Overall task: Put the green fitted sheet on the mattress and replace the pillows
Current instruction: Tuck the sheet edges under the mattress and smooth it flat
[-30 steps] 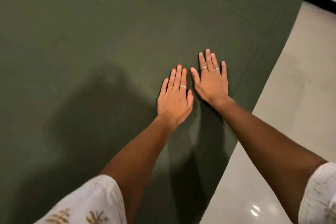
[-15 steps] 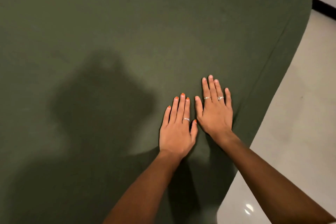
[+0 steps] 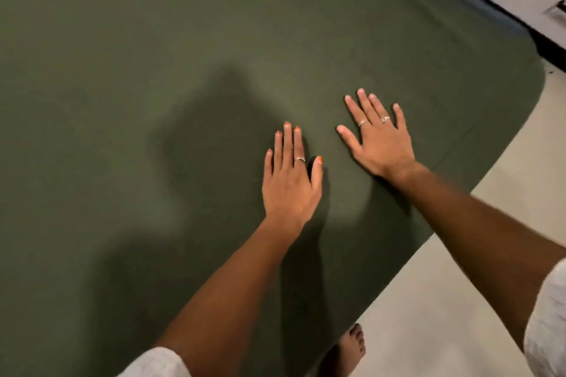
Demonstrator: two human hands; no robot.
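Left hand (image 3: 289,184) and right hand (image 3: 379,138) flat, fingers straight, pressing green fitted sheet (image 3: 153,70) near its right edge; apart. Pale floor (image 3: 459,285) lower right; wide sheet left.

Both flat hands on green sheet (image 3: 153,70)

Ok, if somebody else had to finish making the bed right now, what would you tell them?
Left hand: open, flat on the green fitted sheet, fingers straight.
Right hand: open, fingers spread, flat on the sheet nearer the bed's edge.
Sheet: covers the whole mattress top in view and wraps the far right corner; looks smooth.
Done: the sheet appears to be on.
Left: no pillows in view; they have to be put back. Corners out of view could use a check.
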